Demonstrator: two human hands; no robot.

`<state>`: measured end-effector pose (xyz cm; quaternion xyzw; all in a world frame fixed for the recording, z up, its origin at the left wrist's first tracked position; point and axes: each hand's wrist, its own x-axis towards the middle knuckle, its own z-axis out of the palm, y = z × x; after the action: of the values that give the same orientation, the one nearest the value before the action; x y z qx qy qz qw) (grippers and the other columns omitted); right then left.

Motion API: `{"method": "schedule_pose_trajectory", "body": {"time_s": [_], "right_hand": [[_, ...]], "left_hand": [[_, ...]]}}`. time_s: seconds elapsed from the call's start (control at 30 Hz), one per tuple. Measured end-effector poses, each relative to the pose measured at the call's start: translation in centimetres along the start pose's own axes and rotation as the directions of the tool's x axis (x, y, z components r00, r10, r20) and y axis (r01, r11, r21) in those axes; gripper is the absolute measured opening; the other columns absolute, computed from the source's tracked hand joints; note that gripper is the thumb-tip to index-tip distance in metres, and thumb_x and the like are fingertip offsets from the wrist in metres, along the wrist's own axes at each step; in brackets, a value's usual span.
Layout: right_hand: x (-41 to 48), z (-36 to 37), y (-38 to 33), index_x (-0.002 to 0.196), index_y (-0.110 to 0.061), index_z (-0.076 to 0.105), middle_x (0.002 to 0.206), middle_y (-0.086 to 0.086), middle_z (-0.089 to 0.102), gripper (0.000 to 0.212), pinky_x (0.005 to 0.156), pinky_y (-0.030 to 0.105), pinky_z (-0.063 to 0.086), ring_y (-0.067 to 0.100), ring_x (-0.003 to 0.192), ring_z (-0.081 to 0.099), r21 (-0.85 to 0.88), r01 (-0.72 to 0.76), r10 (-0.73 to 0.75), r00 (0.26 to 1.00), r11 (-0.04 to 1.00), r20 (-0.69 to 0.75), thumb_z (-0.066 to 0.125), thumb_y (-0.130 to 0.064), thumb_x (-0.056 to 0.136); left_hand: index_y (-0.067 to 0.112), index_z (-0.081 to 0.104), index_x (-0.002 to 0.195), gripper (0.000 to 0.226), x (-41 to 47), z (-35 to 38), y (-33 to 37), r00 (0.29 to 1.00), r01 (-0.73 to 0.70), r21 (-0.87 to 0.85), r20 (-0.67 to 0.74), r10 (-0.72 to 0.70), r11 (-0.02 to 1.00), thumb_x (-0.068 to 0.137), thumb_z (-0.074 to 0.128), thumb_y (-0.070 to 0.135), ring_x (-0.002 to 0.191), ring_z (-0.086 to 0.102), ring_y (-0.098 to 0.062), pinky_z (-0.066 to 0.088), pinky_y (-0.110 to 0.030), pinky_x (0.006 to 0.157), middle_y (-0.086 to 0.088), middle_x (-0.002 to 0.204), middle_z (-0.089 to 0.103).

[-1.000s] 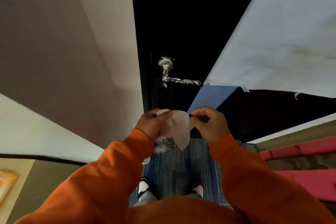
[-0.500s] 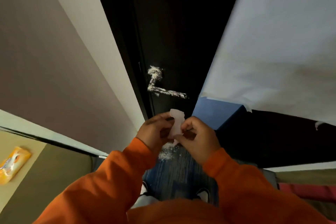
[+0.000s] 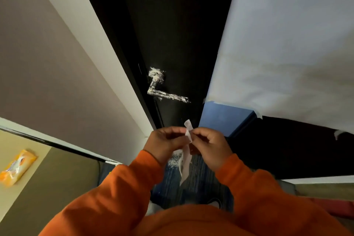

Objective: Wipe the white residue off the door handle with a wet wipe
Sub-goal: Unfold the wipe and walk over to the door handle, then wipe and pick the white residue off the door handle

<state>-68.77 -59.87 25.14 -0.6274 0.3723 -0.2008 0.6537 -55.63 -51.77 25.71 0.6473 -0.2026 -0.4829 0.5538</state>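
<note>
Both hands [image 3: 165, 144] [image 3: 209, 146] pinch wipe [image 3: 187, 132]; handle [image 3: 168, 96] up ahead, lever running left-right, left hand nearer its base.

Light is dim and soft, without hard shadows. The matte black door [image 3: 182, 34] sinks into near-darkness; only the chalky white residue [image 3: 156, 77] on its lever handle [image 3: 169, 96] and the thin white wet wipe [image 3: 188, 130] stand out. Wide-angle distortion splays the pale wall trim [image 3: 90, 40], and the orange plastic packet [image 3: 16, 166] at far left is blurred.
</note>
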Motion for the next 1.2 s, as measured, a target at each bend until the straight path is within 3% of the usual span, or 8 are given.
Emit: {"method": "schedule_pose_trajectory", "body": {"time_s": [0.17, 0.43, 0.57, 0.67, 0.8, 0.93, 1.1, 1.2], "right_hand": [[1.3, 3.0, -1.0, 0.092, -0.008, 0.071, 0.089, 0.013, 0.074, 0.016, 0.074, 0.043, 0.062, 0.031, 0.085, 0.072, 0.151, -0.087, 0.096, 0.994, 0.985, -0.052, 0.059, -0.019, 0.096], [1.9, 9.0, -0.4, 0.093, -0.012, 0.071, 0.087, -0.002, 0.074, 0.008, 0.067, 0.024, 0.057, 0.012, 0.082, 0.072, 0.004, -0.065, 0.064, 0.971, 0.998, -0.231, 0.063, -0.01, 0.093], [1.4, 9.5, -0.8, 0.095, -0.01, 0.068, 0.087, -0.004, 0.072, 0.01, 0.064, 0.018, 0.055, 0.006, 0.081, 0.07, 0.044, -0.105, 0.113, 0.961, 0.993, -0.251, 0.058, -0.013, 0.095], [2.1, 8.8, -0.8, 0.093, -0.009, 0.065, 0.091, 0.006, 0.07, 0.013, 0.066, 0.023, 0.058, 0.013, 0.082, 0.071, 0.071, -0.125, 0.139, 0.957, 0.99, -0.254, 0.055, -0.015, 0.098], [3.9, 6.9, -0.8, 0.077, -0.007, 0.058, 0.1, 0.028, 0.064, 0.019, 0.083, 0.056, 0.058, 0.039, 0.096, 0.067, 0.352, -0.173, 0.284, 0.913, 0.92, -0.293, 0.053, -0.01, 0.095], [4.2, 4.3, -0.7, 0.077, -0.007, 0.055, 0.095, 0.023, 0.063, 0.02, 0.082, 0.047, 0.056, 0.037, 0.095, 0.065, 0.554, -0.148, 0.339, 0.904, 0.819, -0.26, 0.047, -0.005, 0.096], [3.1, 2.0, 0.8, 0.088, -0.002, 0.061, 0.098, 0.022, 0.06, 0.013, 0.078, 0.045, 0.056, 0.036, 0.096, 0.06, 0.303, -0.196, 0.296, 0.897, 0.933, -0.329, 0.054, -0.01, 0.096], [2.8, 1.1, 1.0, 0.099, -0.015, 0.068, 0.108, 0.011, 0.061, 0.014, 0.072, 0.038, 0.06, 0.03, 0.1, 0.061, 0.196, -0.25, 0.287, 0.938, 0.948, -0.193, 0.065, -0.026, 0.09]], "left_hand": [[0.013, 0.077, 0.086, 0.013, 1.5, -3.1, 0.9, 0.992, -0.116, 0.136, -0.037, 0.122, 0.984, 0.081, 0.073, 0.002, 0.075, 0.073, -0.019, 0.059, -0.031, 0.074, -0.004, 0.081, 0.077], [0.021, 0.077, 0.085, 0.017, 3.1, -9.2, 1.0, 0.989, -0.14, 0.189, 0.065, 0.129, 0.972, 0.086, 0.069, 0.006, 0.07, 0.07, -0.006, 0.054, -0.018, 0.069, 0.006, 0.076, 0.076], [0.023, 0.076, 0.083, 0.019, 4.3, -10.2, 0.6, 0.991, -0.114, 0.195, 0.087, 0.099, 0.974, 0.088, 0.067, 0.008, 0.076, 0.071, -0.016, 0.059, -0.029, 0.075, 0.002, 0.079, 0.076], [0.018, 0.075, 0.087, 0.01, 5.0, -10.1, 0.8, 0.997, -0.076, 0.126, 0.028, 0.073, 0.989, 0.089, 0.066, 0.013, 0.082, 0.071, -0.032, 0.06, -0.044, 0.079, -0.006, 0.083, 0.075], [0.009, 0.066, 0.085, 0.015, 5.2, -9.5, 1.9, 0.992, 0.0, -0.094, -0.124, -0.012, 0.996, 0.095, 0.056, 0.009, 0.08, 0.067, -0.036, 0.059, -0.046, 0.079, -0.016, 0.082, 0.069], [0.009, 0.061, 0.084, 0.019, 5.8, -8.3, 2.0, 0.973, 0.078, -0.262, -0.191, -0.131, 0.962, 0.096, 0.048, 0.003, 0.074, 0.064, -0.035, 0.058, -0.045, 0.067, -0.018, 0.079, 0.064], [0.015, 0.063, 0.089, 0.012, 6.1, -5.7, 1.5, 0.976, 0.114, -0.155, -0.169, -0.14, 0.981, 0.095, 0.053, 0.014, 0.08, 0.064, -0.027, 0.057, -0.046, 0.074, -0.008, 0.082, 0.065], [0.017, 0.062, 0.082, 0.016, 6.3, -4.3, 1.5, 0.972, 0.132, -0.075, -0.187, -0.144, 0.988, 0.095, 0.055, 0.012, 0.087, 0.058, -0.03, 0.047, -0.059, 0.093, -0.009, 0.079, 0.06]]}}
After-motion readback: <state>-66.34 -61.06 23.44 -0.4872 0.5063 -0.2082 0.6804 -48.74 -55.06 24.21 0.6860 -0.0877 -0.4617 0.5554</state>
